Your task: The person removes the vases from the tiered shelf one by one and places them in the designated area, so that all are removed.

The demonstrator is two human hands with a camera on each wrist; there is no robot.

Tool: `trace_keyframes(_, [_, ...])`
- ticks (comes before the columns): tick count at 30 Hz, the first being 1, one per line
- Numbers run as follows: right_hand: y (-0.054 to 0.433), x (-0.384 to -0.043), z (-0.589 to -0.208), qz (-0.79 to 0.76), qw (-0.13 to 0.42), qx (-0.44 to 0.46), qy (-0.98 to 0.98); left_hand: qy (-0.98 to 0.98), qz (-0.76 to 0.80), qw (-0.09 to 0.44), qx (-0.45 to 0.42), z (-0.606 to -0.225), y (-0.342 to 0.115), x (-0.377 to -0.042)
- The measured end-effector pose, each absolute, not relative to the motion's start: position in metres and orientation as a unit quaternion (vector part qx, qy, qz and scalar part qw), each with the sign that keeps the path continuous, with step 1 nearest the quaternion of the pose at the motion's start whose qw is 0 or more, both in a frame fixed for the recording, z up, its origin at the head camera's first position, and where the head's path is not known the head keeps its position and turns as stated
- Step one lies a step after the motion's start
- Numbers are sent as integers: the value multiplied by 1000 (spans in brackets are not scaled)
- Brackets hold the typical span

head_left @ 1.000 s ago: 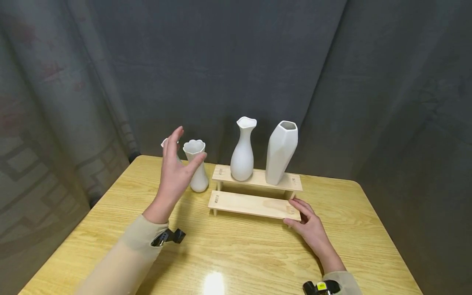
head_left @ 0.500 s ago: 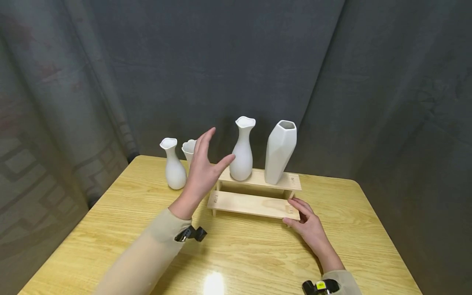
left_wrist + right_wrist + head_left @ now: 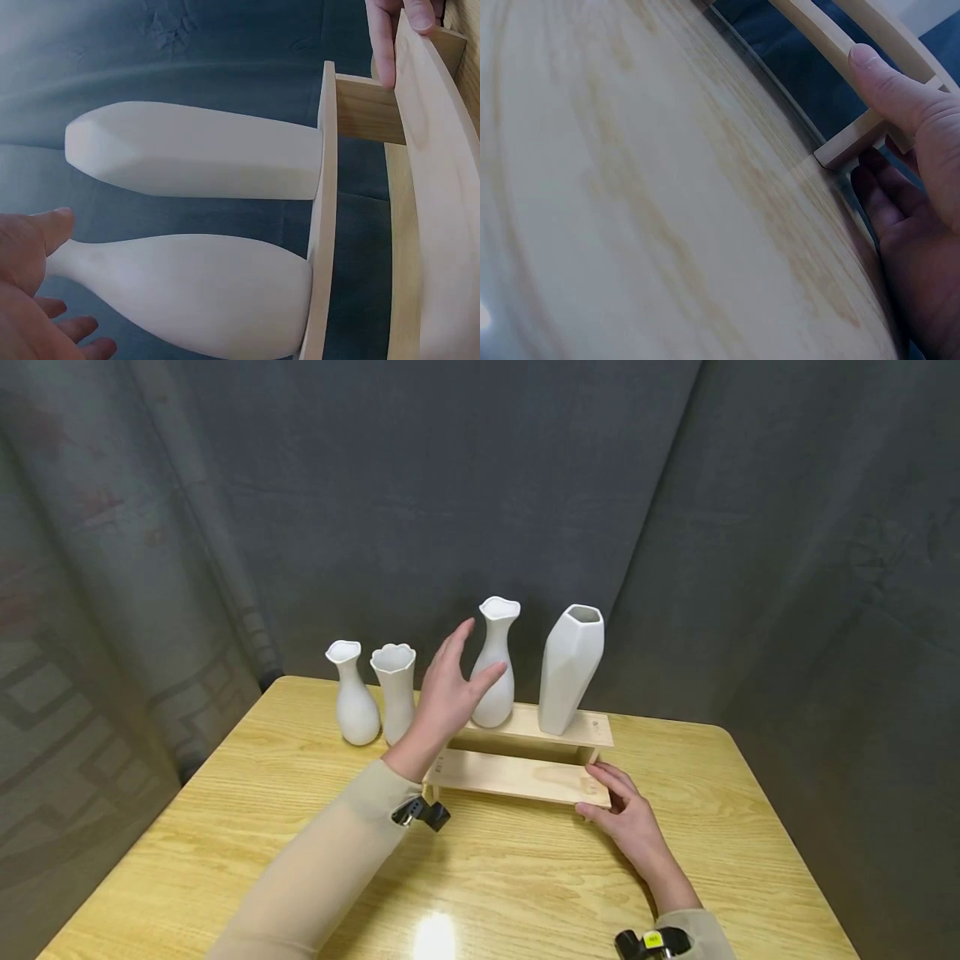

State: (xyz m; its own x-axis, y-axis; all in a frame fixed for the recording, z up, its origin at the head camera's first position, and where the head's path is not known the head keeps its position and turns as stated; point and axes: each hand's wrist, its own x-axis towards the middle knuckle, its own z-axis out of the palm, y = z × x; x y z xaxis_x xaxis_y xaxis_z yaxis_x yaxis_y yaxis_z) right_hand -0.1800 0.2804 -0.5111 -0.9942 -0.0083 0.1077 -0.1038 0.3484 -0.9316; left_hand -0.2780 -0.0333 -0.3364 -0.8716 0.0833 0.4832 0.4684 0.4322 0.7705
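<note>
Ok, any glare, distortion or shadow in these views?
Head: bright glare on the table near the frame's bottom; left wrist: the lower shelf board looks bowed, probably lens distortion; right wrist: bluish cast, the right hand partly in deep shadow.

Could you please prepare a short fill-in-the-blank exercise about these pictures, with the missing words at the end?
1. The upper shelf bears ____ vases.
2. The lower shelf is gripped at one end by the person's ____ hand.
3. Seen from the head camera, the other vases stand on the table to the ____ of the shelves.
4. All these vases are ____ in colour.

Missing words: two; right; left; white.
</note>
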Motion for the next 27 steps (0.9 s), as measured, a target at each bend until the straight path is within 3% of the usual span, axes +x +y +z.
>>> trace_keyframes(8, [279, -180, -512, 574, 39, 35, -817, -825, -516, 173, -155, -341, -29, -289])
trace_keyframes(27, [278, -180, -510, 561, 40, 25, -827, -818, -519, 189, -160, -346, -23, -295])
